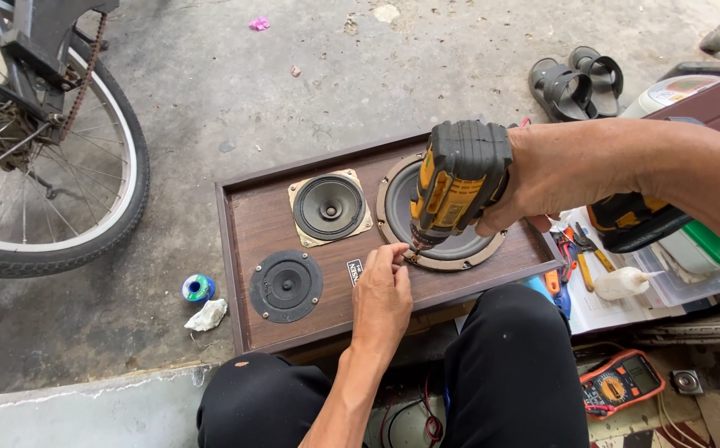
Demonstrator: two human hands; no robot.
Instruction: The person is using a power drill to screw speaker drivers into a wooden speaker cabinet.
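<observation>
A brown wood-grain speaker cabinet (310,274) lies flat on rough concrete, beneath both hands. Its large round woofer (459,241) sits at the right, under the yellow-and-black cordless drill (457,181) that the right hand (559,170) grips closed. The left hand (382,290) pinches its fingertips at the drill tip by the woofer's metal rim; what they hold is too small to tell.

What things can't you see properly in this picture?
All in the head view:
- Screw under the drill tip: too small, hidden by the left hand fingertips.
- Big speaker cone: mostly covered by the drill and right hand.
- Bicycle wheel: cut off by the left and top edges.
- Small label on the speaker cabinet: partly under the left hand.
</observation>
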